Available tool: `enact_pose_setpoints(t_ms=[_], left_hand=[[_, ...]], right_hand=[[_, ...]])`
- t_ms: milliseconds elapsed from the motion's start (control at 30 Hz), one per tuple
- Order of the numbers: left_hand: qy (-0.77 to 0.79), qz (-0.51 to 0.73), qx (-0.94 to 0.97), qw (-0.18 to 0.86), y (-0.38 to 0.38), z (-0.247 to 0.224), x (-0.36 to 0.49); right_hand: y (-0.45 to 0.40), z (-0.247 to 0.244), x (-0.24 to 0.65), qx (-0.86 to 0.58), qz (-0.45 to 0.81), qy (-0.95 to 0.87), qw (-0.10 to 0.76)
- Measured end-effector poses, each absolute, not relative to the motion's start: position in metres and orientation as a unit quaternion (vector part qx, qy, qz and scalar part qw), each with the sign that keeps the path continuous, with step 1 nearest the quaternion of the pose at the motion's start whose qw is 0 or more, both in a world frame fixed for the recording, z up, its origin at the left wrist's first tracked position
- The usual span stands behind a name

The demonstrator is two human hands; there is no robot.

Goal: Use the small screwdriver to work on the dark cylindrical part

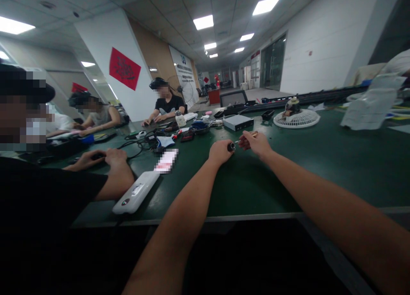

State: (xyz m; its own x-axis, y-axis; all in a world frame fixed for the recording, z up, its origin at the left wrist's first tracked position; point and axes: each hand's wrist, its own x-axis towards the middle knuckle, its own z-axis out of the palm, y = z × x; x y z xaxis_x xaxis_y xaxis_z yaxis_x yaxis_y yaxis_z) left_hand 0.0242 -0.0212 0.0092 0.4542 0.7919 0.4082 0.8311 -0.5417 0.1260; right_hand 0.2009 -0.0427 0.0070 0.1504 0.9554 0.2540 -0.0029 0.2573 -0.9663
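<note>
Above the green table (256, 184), my left hand (219, 151) is closed around a small black cylindrical part (231, 147), whose round open end faces right. My right hand (259, 144) pinches a slim screwdriver (255, 134) with a light orange-brown handle. Its thin metal shaft points left at the black part's end; whether the tip touches it is too small to tell. Most of the black part is hidden inside my left fingers.
Beyond my hands stand a silver-grey box (238, 122) and a white fan grille with a motor (296, 115). Cables and small parts lie at left centre. A white elongated device (137, 192) and a phone (166, 160) lie left, beside a co-worker's arms (117, 171). Others sit further back.
</note>
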Motion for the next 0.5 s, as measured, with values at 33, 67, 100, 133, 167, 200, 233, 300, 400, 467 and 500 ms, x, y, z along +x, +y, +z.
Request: enact_pose_setpoints(t_ms=[33,67,100,133,167,200,233,300,400,467,500], left_hand=[[-0.480,-0.215,-0.849,0.049,-0.021,0.009,0.024],[-0.485,-0.215,-0.846,0.051,-0.020,0.008,0.023],[-0.493,-0.213,-0.842,0.051,-0.019,0.008,0.023],[-0.503,-0.211,-0.837,0.049,-0.019,0.007,0.022],[-0.513,-0.208,-0.832,0.047,-0.019,0.007,0.022],[-0.521,-0.206,-0.827,0.044,-0.018,0.007,0.021],[-0.526,-0.205,-0.824,0.042,-0.018,0.007,0.021],[-0.526,-0.206,-0.824,0.037,-0.018,0.007,0.021],[-0.513,-0.213,-0.831,0.028,-0.018,0.008,0.022],[-0.503,-0.222,-0.835,0.025,-0.019,0.008,0.023],[-0.496,-0.226,-0.838,0.026,-0.019,0.008,0.024]], right_hand=[[-0.043,0.008,0.201,-0.457,0.396,-0.510,0.611],[-0.044,0.009,0.201,-0.457,0.389,-0.506,0.620],[-0.045,0.009,0.202,-0.461,0.378,-0.502,0.627],[-0.045,0.010,0.203,-0.467,0.365,-0.498,0.633],[-0.045,0.011,0.204,-0.473,0.352,-0.494,0.638],[-0.045,0.011,0.205,-0.478,0.341,-0.493,0.642],[-0.044,0.010,0.206,-0.480,0.331,-0.496,0.643],[-0.041,0.006,0.209,-0.485,0.311,-0.520,0.631],[-0.033,-0.005,0.211,-0.510,0.252,-0.589,0.574],[-0.028,-0.013,0.211,-0.524,0.211,-0.633,0.529],[-0.026,-0.016,0.210,-0.525,0.198,-0.650,0.513]])
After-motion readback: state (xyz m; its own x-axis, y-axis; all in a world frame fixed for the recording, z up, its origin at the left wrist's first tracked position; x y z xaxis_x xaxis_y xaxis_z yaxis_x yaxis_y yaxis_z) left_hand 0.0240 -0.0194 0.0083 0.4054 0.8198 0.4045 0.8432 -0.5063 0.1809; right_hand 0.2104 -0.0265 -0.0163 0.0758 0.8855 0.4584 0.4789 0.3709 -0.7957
